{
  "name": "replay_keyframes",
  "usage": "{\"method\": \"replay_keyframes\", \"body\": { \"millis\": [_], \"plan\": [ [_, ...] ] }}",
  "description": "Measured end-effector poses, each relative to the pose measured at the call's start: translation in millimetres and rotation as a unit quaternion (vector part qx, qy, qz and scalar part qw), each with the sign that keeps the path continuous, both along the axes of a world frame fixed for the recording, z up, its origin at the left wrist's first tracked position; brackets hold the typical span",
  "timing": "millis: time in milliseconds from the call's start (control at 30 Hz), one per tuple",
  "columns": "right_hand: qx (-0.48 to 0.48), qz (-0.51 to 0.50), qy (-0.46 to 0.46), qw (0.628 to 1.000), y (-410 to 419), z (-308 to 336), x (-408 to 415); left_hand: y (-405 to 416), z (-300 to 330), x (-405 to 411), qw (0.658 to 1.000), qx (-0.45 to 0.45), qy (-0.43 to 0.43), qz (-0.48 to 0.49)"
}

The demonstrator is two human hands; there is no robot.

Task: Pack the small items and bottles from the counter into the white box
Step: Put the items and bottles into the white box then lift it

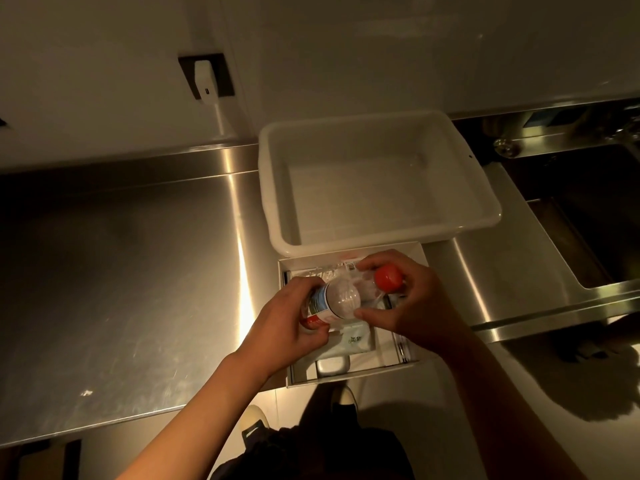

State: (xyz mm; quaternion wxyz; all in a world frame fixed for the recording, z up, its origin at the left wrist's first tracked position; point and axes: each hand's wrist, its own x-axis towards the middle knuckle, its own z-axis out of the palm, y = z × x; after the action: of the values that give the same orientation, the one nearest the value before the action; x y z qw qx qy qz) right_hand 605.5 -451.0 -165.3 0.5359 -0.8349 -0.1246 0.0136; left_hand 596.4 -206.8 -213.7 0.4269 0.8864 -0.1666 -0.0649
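Bottle (341, 297) held over box (398, 367) at 6 o'clock of tub (478, 188): left hand (280, 327) gripping base, right hand (405, 303) gripping neck. Packets already inside; bottle not yet down.

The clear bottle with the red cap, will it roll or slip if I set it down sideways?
The bottle looks round and smooth, so lying sideways it would probably roll. It looks empty, so likely light. Both hands, left and right, grip it.

Both hands (349, 306) on btl (343, 299) over white box (398, 367)
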Motion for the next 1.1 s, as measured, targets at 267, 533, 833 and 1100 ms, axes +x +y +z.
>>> {"method": "replay_keyframes", "body": {
  "millis": [267,533,833,1100],
  "plan": [
    [-0.162,0.075,-0.093,0.98,-8.7,10.6,0.6,-3.8,-4.4,-0.9,0.998,0.049,-0.015,-0.025],
    [-0.264,0.083,-0.117,0.954,-14.5,-8.7,-4.9,-7.7,-8.5,-3.0,0.991,0.124,-0.041,-0.032],
    [-0.204,0.086,-0.036,0.974,-18.8,-45.3,-1.3,-6.0,-12.9,-0.4,0.971,0.22,-0.083,-0.032],
    [-0.264,0.039,0.065,0.961,-18.3,-89.7,2.5,-7.0,-29.6,-2.0,0.956,0.278,-0.091,0.004]
  ]
}}
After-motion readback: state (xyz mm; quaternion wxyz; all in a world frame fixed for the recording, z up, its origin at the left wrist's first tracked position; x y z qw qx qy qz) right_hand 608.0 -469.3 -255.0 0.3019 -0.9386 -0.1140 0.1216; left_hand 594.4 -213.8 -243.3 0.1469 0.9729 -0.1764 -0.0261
